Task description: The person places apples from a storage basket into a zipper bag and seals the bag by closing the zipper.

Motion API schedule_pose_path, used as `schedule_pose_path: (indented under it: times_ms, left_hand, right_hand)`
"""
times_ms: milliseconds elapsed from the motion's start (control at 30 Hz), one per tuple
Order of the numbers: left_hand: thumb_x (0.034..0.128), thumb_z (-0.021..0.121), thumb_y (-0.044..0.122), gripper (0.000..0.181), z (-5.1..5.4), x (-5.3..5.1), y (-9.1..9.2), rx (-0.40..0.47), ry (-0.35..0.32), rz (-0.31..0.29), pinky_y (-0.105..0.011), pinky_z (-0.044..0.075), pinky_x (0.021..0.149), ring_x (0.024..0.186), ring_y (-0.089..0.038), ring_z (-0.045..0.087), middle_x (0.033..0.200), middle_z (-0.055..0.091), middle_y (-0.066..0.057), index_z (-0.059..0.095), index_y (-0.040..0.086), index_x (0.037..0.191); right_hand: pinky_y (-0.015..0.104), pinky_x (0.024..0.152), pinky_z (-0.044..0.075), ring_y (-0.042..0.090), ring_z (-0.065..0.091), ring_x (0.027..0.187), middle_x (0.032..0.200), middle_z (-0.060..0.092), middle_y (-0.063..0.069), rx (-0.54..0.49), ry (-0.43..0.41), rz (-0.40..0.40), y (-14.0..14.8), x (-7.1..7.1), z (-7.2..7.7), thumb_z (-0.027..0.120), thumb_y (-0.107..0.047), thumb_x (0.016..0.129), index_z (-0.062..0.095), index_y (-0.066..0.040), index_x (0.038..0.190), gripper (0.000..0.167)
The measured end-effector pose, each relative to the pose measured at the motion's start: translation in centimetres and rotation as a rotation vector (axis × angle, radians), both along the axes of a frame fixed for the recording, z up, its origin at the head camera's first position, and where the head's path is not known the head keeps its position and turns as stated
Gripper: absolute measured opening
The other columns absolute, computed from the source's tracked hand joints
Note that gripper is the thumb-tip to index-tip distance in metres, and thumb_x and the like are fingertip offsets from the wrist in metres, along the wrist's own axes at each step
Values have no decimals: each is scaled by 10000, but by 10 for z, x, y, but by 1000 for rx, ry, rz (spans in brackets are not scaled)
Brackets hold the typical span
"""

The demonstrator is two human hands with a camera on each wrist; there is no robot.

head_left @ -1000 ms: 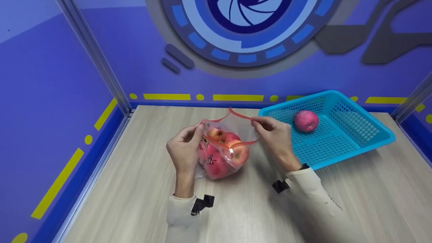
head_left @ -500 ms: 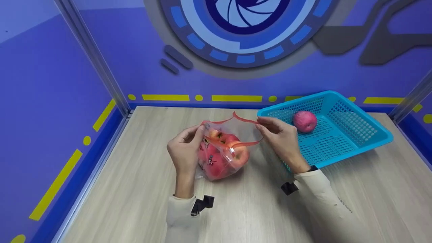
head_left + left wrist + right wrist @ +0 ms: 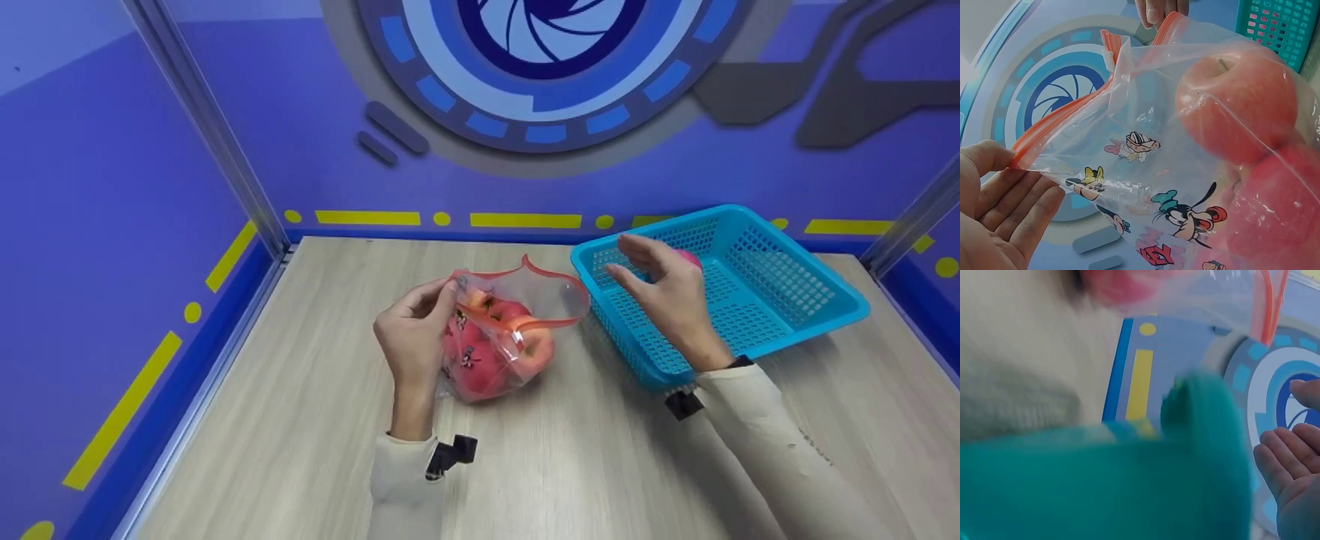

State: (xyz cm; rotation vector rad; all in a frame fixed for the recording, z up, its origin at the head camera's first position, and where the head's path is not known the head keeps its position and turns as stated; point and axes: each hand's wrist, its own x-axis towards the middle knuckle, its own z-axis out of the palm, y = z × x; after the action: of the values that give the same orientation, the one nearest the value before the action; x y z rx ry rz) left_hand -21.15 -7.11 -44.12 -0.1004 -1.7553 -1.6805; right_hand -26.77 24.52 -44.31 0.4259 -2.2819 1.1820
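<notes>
My left hand (image 3: 412, 334) pinches the orange zip edge of a clear zip bag (image 3: 551, 292) at its left corner. Several red apples (image 3: 487, 360) fill the bag's lower part, and its mouth gapes toward the right. Cartoon prints show on the bag's side (image 3: 1185, 216) in the left wrist view. Over the left part of a blue plastic basket (image 3: 832, 300), my right hand (image 3: 671, 300) hovers with fingers extended and nothing in them. Behind it, a pink-red apple (image 3: 688, 259) in the basket is mostly hidden.
A light wood table (image 3: 315, 420) carries the bag and basket. The basket stands at the back right, close to the patterned blue wall (image 3: 525, 187). Its wall looms large and blurred in the right wrist view.
My right hand has let go of the bag's right edge and moved right, over the basket, hiding most of the apple there. My left hand keeps its hold on the bag.
</notes>
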Motion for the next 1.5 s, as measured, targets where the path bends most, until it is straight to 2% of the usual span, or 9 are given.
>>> schedule_pose_path:
  times_ms: [133,233,433,600,800,967,1133,1267,1500]
  left_hand:
    - [912,856,104,106,0,0,0,-6,-4,12,-201,550,614,743,-171,738,882,801,-56,850,25,982]
    - [909,859,107,105,-1,-1,1,-6,-9,15,-201,551,616,738,-169,739,874,801,-51,851,27,977]
    - [911,857,106,104,-1,0,0,5,-13,8,-206,550,609,728,-170,729,870,799,-51,850,29,981]
    - [912,857,107,105,0,-1,0,9,-5,4,-209,554,613,723,-171,726,866,798,-50,850,27,980]
    - [916,853,104,103,-1,0,0,6,-17,0,-211,554,610,730,-173,728,875,799,-32,849,29,987]
    - [917,853,111,106,-1,0,0,3,-26,-3,-215,552,604,734,-176,733,878,801,-21,851,33,989]
    - [916,853,106,102,0,-1,1,3,-23,1,-219,570,640,763,-176,746,888,803,-27,851,33,986]
    - [920,847,99,101,-1,0,1,8,-35,-7,-220,571,645,767,-178,743,893,803,-22,848,27,991]
    - [927,842,108,110,0,0,0,11,-41,-15,-233,587,664,785,-186,750,909,805,-23,846,26,999]
  right_hand:
    - [420,1031,529,268,675,1250,1387,689,103,6,-36,-16,10,-3,1,827,-222,960,650,-31,1422,530]
    - [477,1032,518,288,656,1280,1411,672,113,-4,-64,-15,17,-4,1,816,-248,969,636,-36,1438,545]
    - [358,1041,514,296,642,1296,1416,666,120,-9,-100,-20,27,-5,5,813,-255,970,638,-40,1433,539]
    - [240,1017,519,274,649,1285,1397,681,118,-46,-115,-21,37,-8,18,813,-242,972,642,-51,1436,530]
    - [195,984,521,243,648,1294,1418,664,151,-120,-174,-22,52,-14,37,802,-278,982,621,-64,1464,558]
    - [201,998,516,232,648,1290,1414,665,150,-165,-152,-24,63,-24,45,792,-287,988,626,-59,1459,549]
    - [217,1018,510,216,629,1312,1428,654,130,-215,-134,-7,71,-39,40,779,-284,997,621,-77,1469,540]
    - [221,1028,505,219,610,1337,1466,628,132,-225,-165,-26,76,-49,29,769,-313,1003,594,-86,1499,573]
    - [191,1031,486,322,553,1392,1517,574,184,-264,-255,-60,83,-50,24,737,-311,1027,526,-34,1540,620]
